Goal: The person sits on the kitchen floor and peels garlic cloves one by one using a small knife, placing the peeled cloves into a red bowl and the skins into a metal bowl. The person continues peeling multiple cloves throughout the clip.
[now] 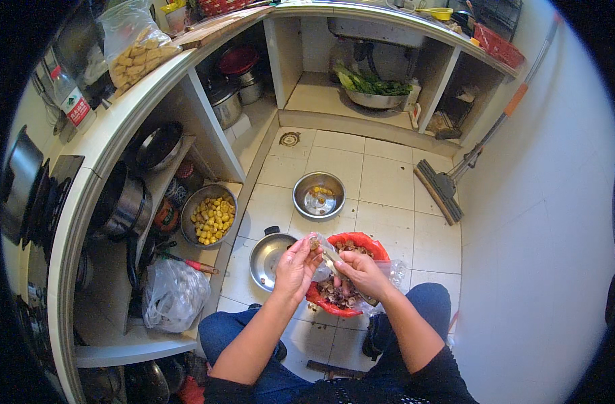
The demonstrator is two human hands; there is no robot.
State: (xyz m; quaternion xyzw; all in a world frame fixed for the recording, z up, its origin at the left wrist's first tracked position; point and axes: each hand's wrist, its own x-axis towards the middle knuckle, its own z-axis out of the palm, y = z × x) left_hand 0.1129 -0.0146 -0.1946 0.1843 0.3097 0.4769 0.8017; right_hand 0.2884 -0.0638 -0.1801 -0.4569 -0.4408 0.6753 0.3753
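Between the fingertips of my left hand is a small brownish nut, apparently a chestnut. My right hand grips a knife, whose blade points up and left at the nut. Both hands are over a container lined with a red plastic bag, which holds brown shells. A steel pan with a black handle sits left of it on the floor, partly hidden by my left hand. Beyond stands a steel bowl with several yellow peeled nuts in it.
A bowl heaped with yellow nuts and a clear plastic bag sit in the left cabinet. A sponge mop leans by the right wall. Leafy greens fill a basin under the sink. A floor drain lies ahead.
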